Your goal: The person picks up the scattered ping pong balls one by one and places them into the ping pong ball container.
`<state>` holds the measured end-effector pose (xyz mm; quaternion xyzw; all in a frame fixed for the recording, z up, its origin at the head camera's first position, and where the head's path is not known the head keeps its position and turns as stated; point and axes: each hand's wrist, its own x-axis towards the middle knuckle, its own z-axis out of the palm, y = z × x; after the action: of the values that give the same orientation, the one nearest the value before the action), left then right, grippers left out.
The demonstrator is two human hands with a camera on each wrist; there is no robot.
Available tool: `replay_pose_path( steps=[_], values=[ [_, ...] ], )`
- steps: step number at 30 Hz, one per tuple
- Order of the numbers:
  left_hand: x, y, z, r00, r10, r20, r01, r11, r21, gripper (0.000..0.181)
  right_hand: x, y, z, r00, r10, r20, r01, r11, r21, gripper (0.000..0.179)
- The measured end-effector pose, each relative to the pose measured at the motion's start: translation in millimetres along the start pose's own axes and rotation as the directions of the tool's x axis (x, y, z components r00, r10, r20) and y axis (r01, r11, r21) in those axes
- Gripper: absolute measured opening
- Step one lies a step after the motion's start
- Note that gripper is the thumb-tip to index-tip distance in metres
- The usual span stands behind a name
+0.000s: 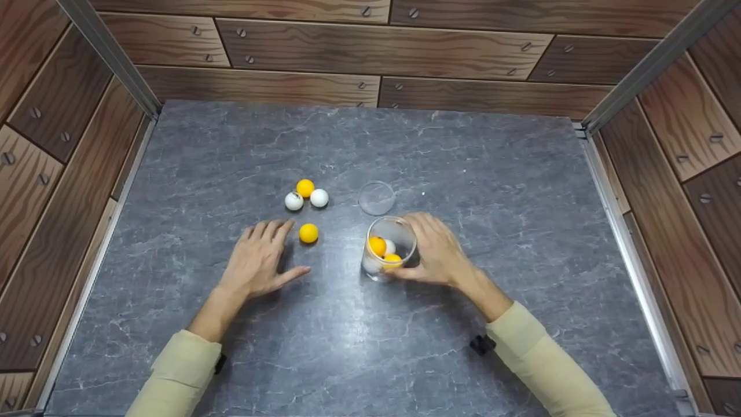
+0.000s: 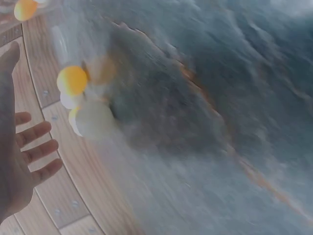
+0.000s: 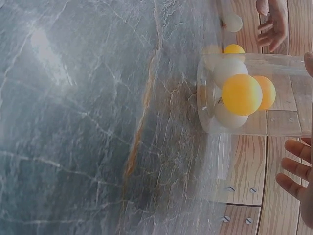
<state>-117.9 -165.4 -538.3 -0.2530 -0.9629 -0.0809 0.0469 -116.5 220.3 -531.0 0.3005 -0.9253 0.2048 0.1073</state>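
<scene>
My right hand [image 1: 437, 249] grips a clear jar [image 1: 399, 223] standing upright on the table, thumb at its near side and fingers round the far side. Inside lie orange ping-pong balls [image 3: 242, 94] and white ones [image 3: 232, 71], filling its lower part. To the left, my left hand [image 1: 257, 260] has its fingers spread and holds nothing. Its fingertips are close to a lone orange ball [image 1: 308, 233]. Just beyond, another orange ball [image 1: 305, 188] sits against two white balls [image 1: 319, 197]. In the left wrist view the balls are blurred.
A clear round lid [image 1: 377, 197] lies flat on the table just behind the jar. Wood-patterned panels [image 1: 382, 46] enclose the grey marbled tabletop [image 1: 347, 347] at the back and both sides, with metal rails [image 1: 631, 266] along the side edges.
</scene>
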Motion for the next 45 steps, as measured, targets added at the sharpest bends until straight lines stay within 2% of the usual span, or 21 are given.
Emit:
replay_pose_path(
  steps=[8,17,27,37,45],
  values=[
    [-14.5,-15.9,9.7,0.995,-0.1,-0.004,0.098,0.986,-0.133,0.095,-0.3,-1,1,1.0,-0.009,0.001,0.009,1.0,-0.012,0.102],
    [-22.4,-26.6,25.2,0.988,-0.154,0.009,0.154,0.971,-0.181,0.098,0.5,-2,-1,1.0,0.0,0.025,0.0,1.0,0.009,0.102],
    [-21.9,-31.1,36.4,0.988,-0.151,-0.008,0.147,0.971,-0.186,0.091,0.1,-2,-1,0.999,0.015,0.036,-0.016,1.0,0.007,0.101],
    [-16.6,-29.9,42.8,0.985,-0.169,0.019,0.17,0.965,-0.202,0.085,-0.3,-2,0,1.0,0.006,0.021,-0.006,1.0,0.017,0.099],
    [-15.9,-31.2,43.3,0.984,-0.175,0.036,0.179,0.964,-0.199,0.075,-0.2,-3,-1,0.998,0.027,0.049,-0.028,0.999,0.02,0.101]
  ],
)
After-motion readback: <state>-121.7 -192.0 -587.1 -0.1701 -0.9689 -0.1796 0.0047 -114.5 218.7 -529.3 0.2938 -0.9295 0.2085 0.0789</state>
